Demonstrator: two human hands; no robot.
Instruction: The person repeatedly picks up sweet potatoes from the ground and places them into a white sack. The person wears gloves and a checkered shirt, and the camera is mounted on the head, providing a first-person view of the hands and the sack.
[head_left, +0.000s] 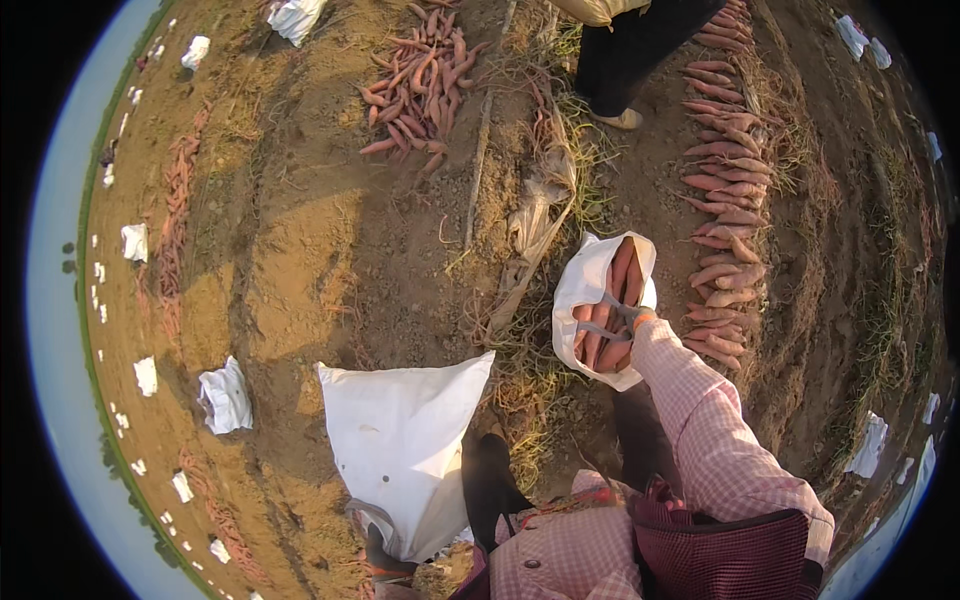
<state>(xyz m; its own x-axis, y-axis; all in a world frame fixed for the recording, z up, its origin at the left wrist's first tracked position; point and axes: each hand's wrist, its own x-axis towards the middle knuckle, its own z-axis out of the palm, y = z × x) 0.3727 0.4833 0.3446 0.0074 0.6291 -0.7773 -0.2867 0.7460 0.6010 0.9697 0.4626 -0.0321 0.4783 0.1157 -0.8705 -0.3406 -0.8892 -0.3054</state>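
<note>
My right hand (636, 319), reaching forward in a checked sleeve, grips the grey handles of a white bag (566, 307). The bag stands open-mouthed on the soil, and sweet potatoes (600, 326) lie inside it. At the lower left my left hand (388, 561), in a dark glove with an orange cuff, is at the lower edge of a second white bag (409, 442), by its grey handle strap. That bag looks flat and spread out; its opening is hard to see. The fingers of my left hand are partly hidden by the bag.
A row of sweet potatoes (724, 187) runs along the soil at the right, and a heap of sweet potatoes (424, 86) lies ahead. Another person's dark trouser leg (615, 64) stands between them. Dried vines and crumpled plastic film (536, 217) cross the middle. More white bags (226, 397) dot the field.
</note>
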